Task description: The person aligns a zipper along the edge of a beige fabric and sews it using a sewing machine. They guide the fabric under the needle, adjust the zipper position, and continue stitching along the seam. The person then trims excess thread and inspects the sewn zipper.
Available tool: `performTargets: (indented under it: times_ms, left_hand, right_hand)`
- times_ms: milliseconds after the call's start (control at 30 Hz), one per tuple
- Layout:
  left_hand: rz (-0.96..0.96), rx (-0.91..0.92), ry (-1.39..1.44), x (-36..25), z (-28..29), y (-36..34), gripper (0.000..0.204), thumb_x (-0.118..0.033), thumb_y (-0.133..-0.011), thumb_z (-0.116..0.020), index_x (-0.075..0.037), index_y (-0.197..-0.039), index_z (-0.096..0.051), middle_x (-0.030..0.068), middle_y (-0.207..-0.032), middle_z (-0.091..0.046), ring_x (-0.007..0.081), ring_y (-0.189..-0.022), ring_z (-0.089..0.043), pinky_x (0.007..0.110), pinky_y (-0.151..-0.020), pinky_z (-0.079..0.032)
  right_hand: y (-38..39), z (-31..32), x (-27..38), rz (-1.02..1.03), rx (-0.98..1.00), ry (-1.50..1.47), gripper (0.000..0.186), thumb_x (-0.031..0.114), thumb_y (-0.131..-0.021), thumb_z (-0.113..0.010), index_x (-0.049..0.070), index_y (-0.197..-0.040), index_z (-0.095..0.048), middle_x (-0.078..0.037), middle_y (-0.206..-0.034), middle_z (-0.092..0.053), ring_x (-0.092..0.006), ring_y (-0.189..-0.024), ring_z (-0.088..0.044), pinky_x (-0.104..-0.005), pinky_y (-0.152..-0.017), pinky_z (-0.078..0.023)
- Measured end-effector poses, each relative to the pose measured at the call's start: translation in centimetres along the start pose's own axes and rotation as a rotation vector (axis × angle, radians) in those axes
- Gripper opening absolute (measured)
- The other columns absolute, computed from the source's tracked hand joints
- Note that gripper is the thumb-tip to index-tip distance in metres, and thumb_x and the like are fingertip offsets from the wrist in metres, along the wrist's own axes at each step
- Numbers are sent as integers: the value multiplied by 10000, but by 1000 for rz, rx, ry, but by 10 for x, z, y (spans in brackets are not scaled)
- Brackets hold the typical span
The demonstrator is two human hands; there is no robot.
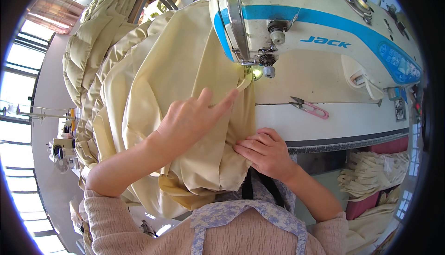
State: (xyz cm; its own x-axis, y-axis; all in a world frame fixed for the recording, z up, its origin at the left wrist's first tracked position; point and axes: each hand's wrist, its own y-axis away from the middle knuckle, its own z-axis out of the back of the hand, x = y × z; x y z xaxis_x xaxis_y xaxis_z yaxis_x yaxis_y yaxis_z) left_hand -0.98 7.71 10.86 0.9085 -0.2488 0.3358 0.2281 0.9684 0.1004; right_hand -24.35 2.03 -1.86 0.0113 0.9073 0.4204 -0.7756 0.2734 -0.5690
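Shiny cream fabric (157, 83) spreads in folds over the left of the sewing machine table and hangs over its front edge. A white sewing machine (296, 28) with a blue stripe stands over the fabric's right edge, a small lamp lit by its needle. My left hand (190, 116) lies on the fabric with fingers apart, the index finger touching a narrow pale strip (245, 82) just in front of the presser foot. Lower down, my right hand (265, 155) has its fingers closed on the fabric's right edge. Its thumb is hidden.
Pink-handled thread snips (311, 109) lie on the white table (343, 120) right of the fabric. A puffy quilted beige piece (92, 46) is heaped at the far left. Bundles of cream cloth strips (373, 174) sit below the table at the right.
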Motion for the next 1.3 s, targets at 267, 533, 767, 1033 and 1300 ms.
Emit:
performTargets:
  times_ms: [267, 533, 767, 1033, 1300]
  left_hand:
    - [42, -43, 342, 19, 11, -5, 524, -12, -813, -652, -141, -1320, -625, 88, -953, -557, 273, -771, -663, 376, -618, -563]
    - [-114, -389, 508, -36, -35, -27, 303, 48, -867, -615, -6, -1161, -663, 125, -1207, -670, 300, -1003, -714, 358, -794, -608]
    - [246, -513, 1065, -43, -63, -2, 243, 23, -981, -605, 10, -1213, -676, 184, -1140, -719, 365, -1007, -711, 380, -833, -591]
    - [316, -489, 1145, -34, -44, -10, 242, 31, -1001, -589, 25, -1227, -675, 179, -1090, -702, 337, -947, -693, 349, -824, -557]
    - [223, -450, 837, -34, -41, 2, 238, -12, -991, -612, -19, -1217, -684, 124, -1039, -655, 273, -876, -696, 354, -725, -577]
  right_hand:
    - [-54, -1, 27, -302, -150, -146, 371, 181, -904, -665, -6, -1224, -650, -115, -1203, -660, -323, -1169, -602, -469, -1065, -440]
    - [-79, -81, 65, 21, 327, -697, 499, 299, -891, -713, 24, -1302, -645, -205, -1307, -647, -353, -1213, -613, -476, -1108, -434]
    - [3, -8, 25, -100, -14, -170, 424, 48, -867, -663, 83, -1289, -681, -107, -1328, -642, -265, -1273, -594, -438, -1126, -457]
    - [-34, -7, -6, -208, -123, 191, 433, 49, -810, -671, 75, -1241, -713, -107, -1324, -631, -285, -1307, -570, -492, -1138, -446]
    - [-28, -10, -20, 194, -9, -21, 278, 97, -806, -686, 37, -1073, -734, -65, -999, -699, -236, -1011, -679, -416, -1048, -513]
